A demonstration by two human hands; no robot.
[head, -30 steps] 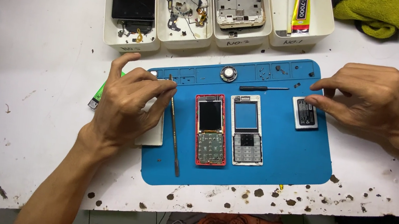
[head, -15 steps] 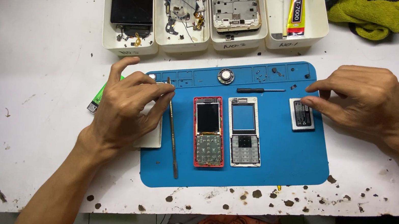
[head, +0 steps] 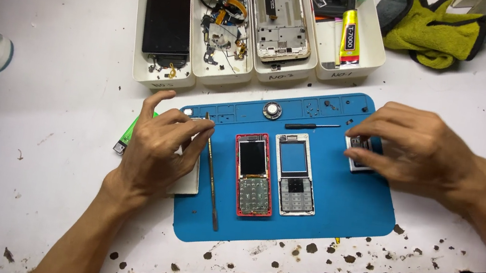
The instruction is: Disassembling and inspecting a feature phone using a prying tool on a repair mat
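Hands on the blue mat [head: 333, 211]
Right hand [head: 416, 150] pinches a small module [head: 358, 155] under its fingertips; left hand [head: 157, 150] lies flat, part-open, on a white pad [head: 188, 182].

Head view, steeply down, close overhead

Yellow-green cloth [head: 438, 31], glue tube [head: 349, 36], four white trays [head: 163, 79] of phone parts.

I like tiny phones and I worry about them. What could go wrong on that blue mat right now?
The red phone body lies open with its screen and circuit bare, so dust or a bump might harm it. The thin metal tool lies right beside the left hand and could get knocked onto the phone. The right hand fingers a small part near the mat's edge; it might slip off.
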